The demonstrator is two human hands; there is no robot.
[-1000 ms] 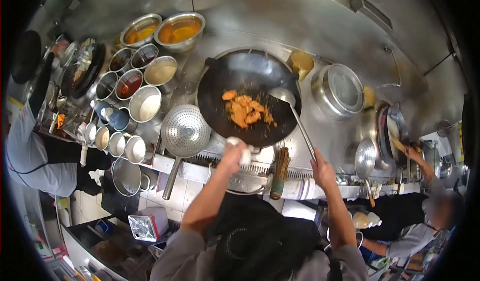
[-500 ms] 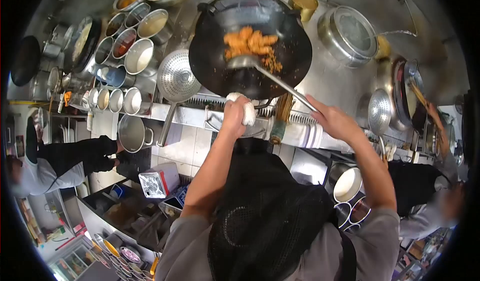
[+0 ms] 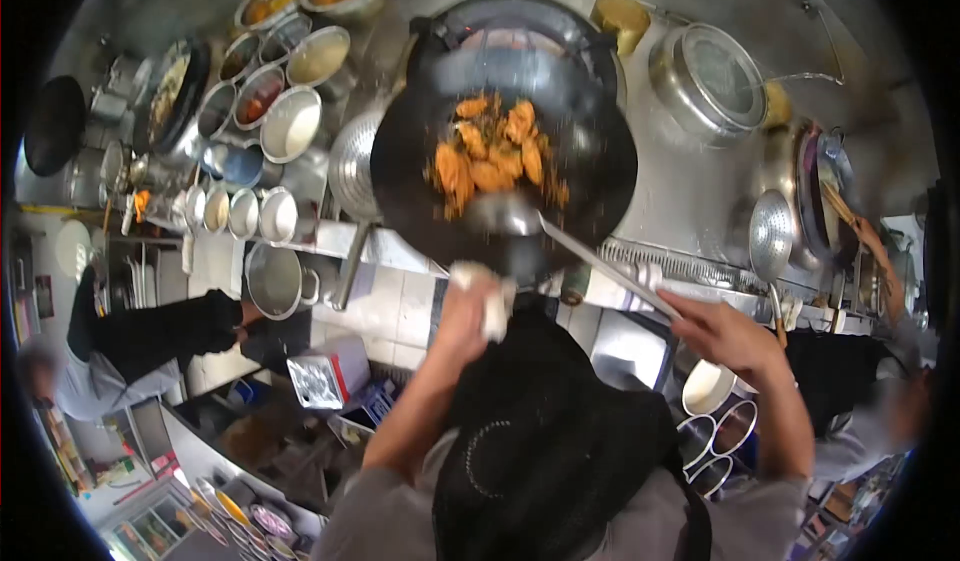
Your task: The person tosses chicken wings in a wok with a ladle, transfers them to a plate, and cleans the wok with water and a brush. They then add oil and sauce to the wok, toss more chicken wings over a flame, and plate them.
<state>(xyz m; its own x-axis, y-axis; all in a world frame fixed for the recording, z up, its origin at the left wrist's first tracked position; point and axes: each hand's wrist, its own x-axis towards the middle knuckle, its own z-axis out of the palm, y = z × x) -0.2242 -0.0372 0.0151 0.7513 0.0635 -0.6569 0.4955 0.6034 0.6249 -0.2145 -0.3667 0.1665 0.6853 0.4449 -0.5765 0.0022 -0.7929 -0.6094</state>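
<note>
Food pieces (image 3: 490, 174) look browned but remain unlifted from the wok (image 3: 400, 181), the left hand (image 3: 464, 319) clenching cloth (image 3: 495, 315) by its near rim, the right hand's (image 3: 728, 336) fingers gripping a ladle (image 3: 505, 214).

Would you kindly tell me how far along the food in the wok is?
The food is in the wok, its surface orange-brown. Now the right hand holds the ladle at it; the left hand grips a cloth by the near rim. Apparently left: getting it out.
</note>
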